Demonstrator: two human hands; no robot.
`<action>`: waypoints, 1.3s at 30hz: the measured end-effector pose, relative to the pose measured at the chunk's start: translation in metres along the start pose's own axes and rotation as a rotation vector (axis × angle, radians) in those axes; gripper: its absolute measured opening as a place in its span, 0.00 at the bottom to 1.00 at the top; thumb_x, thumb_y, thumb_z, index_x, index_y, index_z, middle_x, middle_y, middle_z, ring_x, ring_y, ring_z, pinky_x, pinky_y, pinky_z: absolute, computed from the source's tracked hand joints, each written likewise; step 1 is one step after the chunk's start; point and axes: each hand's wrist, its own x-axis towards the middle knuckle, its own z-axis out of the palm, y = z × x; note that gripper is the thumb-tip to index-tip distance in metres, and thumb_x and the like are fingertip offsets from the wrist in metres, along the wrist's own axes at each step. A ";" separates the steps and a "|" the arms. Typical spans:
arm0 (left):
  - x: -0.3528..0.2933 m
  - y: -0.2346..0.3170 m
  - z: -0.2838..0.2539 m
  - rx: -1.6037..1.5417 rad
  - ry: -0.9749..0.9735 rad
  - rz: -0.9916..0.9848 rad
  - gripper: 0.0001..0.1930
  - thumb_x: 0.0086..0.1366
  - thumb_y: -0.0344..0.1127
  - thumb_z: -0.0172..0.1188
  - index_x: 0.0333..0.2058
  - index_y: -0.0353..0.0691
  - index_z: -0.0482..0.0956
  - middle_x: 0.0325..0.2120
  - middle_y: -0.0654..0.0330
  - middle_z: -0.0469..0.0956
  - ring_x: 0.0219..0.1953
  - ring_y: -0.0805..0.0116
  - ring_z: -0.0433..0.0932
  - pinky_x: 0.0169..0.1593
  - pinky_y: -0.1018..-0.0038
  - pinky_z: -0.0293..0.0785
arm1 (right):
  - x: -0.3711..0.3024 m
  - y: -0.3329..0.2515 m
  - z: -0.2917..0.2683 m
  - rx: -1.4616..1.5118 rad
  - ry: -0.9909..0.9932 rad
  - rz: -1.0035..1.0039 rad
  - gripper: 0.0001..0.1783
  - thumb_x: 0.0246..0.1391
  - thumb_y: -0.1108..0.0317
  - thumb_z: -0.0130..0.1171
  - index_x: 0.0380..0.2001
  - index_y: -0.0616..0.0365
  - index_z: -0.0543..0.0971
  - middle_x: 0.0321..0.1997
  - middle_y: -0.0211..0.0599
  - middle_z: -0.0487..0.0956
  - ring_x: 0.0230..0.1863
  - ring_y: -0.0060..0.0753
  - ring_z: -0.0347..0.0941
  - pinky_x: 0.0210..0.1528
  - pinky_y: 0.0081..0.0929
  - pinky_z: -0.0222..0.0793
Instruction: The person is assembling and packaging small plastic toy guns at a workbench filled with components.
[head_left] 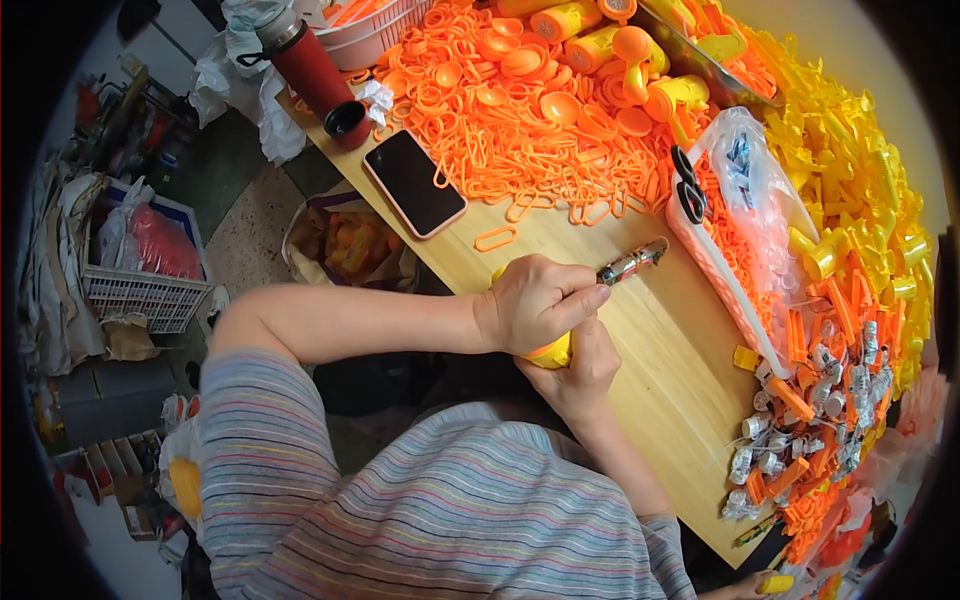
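Observation:
My left hand point(545, 300) is closed in a fist over a yellow and orange plastic part point(552, 352), which shows beneath it. Wrapped round from below, my right hand point(582, 368) presses against the same part, and most of it is hidden by fingers. A short dark, patterned rod-like piece point(630, 264) with a silvery hooked end juts out beside my left thumb. Whether a hand grips that piece, I cannot tell. Both fists are above the wooden table point(680, 370), near its edge.
Heaped orange links point(540, 150) cover the far side, with a phone point(415, 183) and a red flask point(305, 70) to the left. Black-handled scissors point(688, 185) rest by a pink tray point(725, 280). Yellow parts point(850, 170) pile up right. Another person's hand point(738, 590) shows lower right.

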 end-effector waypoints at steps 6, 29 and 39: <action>0.053 -0.041 -0.045 0.208 0.411 0.235 0.09 0.66 0.36 0.61 0.39 0.37 0.82 0.29 0.52 0.82 0.28 0.68 0.80 0.32 0.72 0.76 | 0.002 0.004 -0.005 0.069 0.020 0.180 0.32 0.37 0.66 0.78 0.45 0.63 0.74 0.35 0.43 0.80 0.34 0.39 0.79 0.38 0.31 0.75; 0.037 -0.034 -0.035 -0.539 0.057 -0.329 0.08 0.68 0.38 0.61 0.39 0.40 0.78 0.27 0.71 0.76 0.27 0.87 0.69 0.29 0.86 0.64 | 0.005 0.019 -0.020 0.341 0.141 0.562 0.28 0.46 0.72 0.73 0.50 0.62 0.73 0.42 0.34 0.80 0.41 0.25 0.77 0.46 0.26 0.74; 0.020 -0.046 -0.005 -0.601 0.118 -0.271 0.09 0.68 0.38 0.62 0.31 0.39 0.77 0.25 0.70 0.72 0.28 0.84 0.67 0.33 0.83 0.67 | -0.006 0.016 -0.030 0.901 0.136 1.027 0.28 0.57 0.54 0.63 0.53 0.60 0.70 0.41 0.41 0.79 0.39 0.36 0.80 0.38 0.37 0.80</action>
